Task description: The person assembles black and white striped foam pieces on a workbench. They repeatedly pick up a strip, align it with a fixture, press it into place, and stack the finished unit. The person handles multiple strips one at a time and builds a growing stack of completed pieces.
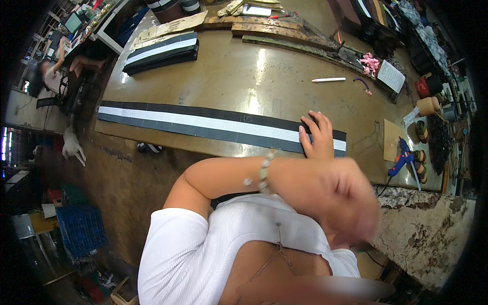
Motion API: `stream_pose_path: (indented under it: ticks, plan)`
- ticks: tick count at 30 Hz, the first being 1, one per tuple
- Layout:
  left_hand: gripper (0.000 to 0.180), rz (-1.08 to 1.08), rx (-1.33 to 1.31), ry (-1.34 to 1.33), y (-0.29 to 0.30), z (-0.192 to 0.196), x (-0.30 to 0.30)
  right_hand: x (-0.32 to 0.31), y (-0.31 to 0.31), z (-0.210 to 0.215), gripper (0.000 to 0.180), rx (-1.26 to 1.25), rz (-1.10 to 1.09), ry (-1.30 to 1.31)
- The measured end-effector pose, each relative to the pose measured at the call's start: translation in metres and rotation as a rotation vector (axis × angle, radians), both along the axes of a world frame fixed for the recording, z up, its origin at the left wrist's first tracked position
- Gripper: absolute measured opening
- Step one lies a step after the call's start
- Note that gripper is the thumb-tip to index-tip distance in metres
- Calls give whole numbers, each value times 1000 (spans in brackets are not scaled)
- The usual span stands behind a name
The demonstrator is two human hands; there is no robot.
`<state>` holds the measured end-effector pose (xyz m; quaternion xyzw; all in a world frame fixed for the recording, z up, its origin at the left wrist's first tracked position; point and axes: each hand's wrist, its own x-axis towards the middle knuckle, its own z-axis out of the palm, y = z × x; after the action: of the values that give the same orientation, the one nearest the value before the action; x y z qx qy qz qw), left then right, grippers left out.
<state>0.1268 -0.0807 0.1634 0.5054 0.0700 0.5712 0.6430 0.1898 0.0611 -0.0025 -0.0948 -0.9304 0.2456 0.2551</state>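
A long flat strip (203, 123), black and dark grey with a white band along its middle, lies across the near part of the table. On its right end rests my right hand (318, 140), palm down with fingers apart, pressing on the strip rather than wrapping round it. My left arm wears a beaded bracelet and crosses in front of my chest to the right, covering my right forearm. At its end my left hand (351, 198) is smeared by motion, off the table's near edge. Its fingers look curled, but whether they hold anything is hidden.
A stack of similar strips (161, 53) sits at the far left of the table (218, 76). Wooden bars (284, 33) lie along the back. A white pen (328, 80), pink ties (369, 63) and a blue glue gun (402, 156) are to the right. Another person (53, 76) sits far left.
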Motion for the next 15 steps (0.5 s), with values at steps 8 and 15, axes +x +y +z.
stream_pose_path:
  ticks: [8,15]
  plan:
    - [29,223,-23,956,52,-123,0,-37,37,6,27,328,209,-8]
    - [18,105,87,642,73,-157,1,-95,42,22,27,181,196,-71]
